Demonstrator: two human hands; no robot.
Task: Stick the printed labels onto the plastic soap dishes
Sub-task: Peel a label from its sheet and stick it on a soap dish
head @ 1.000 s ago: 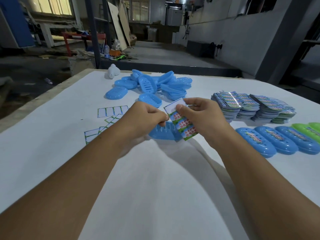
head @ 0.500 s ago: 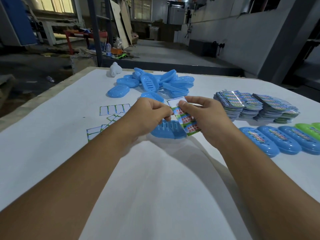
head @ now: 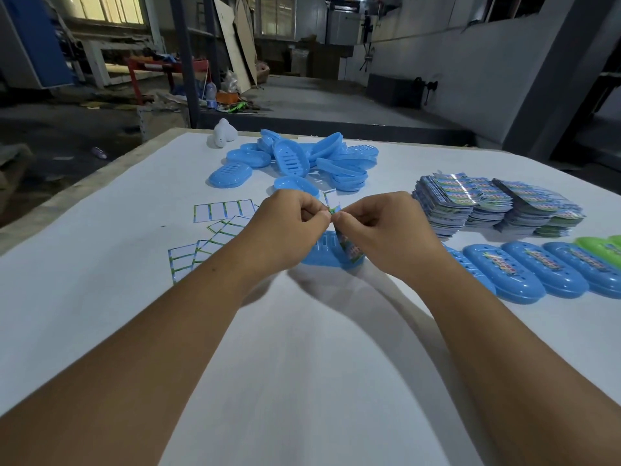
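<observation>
My left hand (head: 289,223) and my right hand (head: 383,227) pinch the same printed label strip (head: 332,205) between thumb and fingertips, its white backing end sticking up. The strip's printed part hangs down over a blue soap dish (head: 322,252) lying under both hands on the white table (head: 302,364). Whether my left hand also touches that dish is hidden. A pile of unlabelled blue dishes (head: 295,159) lies further back. Labelled blue dishes (head: 524,274) lie in a row at right, with a green one (head: 601,248) beyond.
Stacks of printed label sheets (head: 497,203) sit at right behind the labelled row. Used white backing sheets (head: 215,227) lie left of my hands. A small white object (head: 223,134) stands at the table's far edge. The table's left edge (head: 67,196) runs diagonally.
The hands have come closer together and risen a little. The label strip, earlier spread flat and showing its print, now stands nearly edge-on between the fingertips, with the backing end lifted.
</observation>
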